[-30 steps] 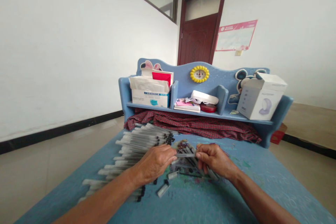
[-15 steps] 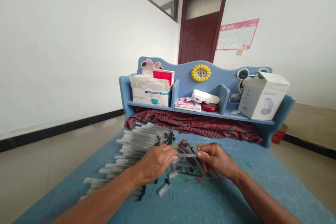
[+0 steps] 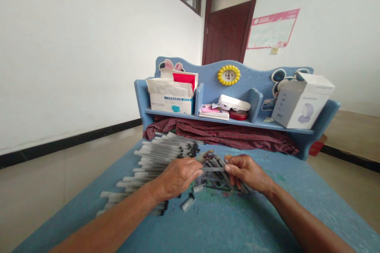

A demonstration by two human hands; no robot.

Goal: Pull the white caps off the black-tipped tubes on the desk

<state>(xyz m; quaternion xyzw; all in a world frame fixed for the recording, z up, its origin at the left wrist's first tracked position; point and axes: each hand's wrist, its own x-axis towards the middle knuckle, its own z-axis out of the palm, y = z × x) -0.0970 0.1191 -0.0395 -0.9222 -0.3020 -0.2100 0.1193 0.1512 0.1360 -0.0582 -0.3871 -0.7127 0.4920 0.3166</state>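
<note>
While I watch through the head camera, the left hand point(image 3: 178, 177) and right hand point(image 3: 247, 172) each pinch one end of a clear pen barrel point(image 3: 213, 169). It is held level just right of the stack of pens point(image 3: 166, 151), probably so both ends are reachable. Also right of that stack, beneath the barrel, loose pen parts point(image 3: 215, 180) and a cap point(image 3: 188, 203) lie on the blue tabletop point(image 3: 237, 221). Beyond the stack, a plaid cloth point(image 3: 225, 136) and a shelf point(image 3: 237, 121) crowd the far edge.
</note>
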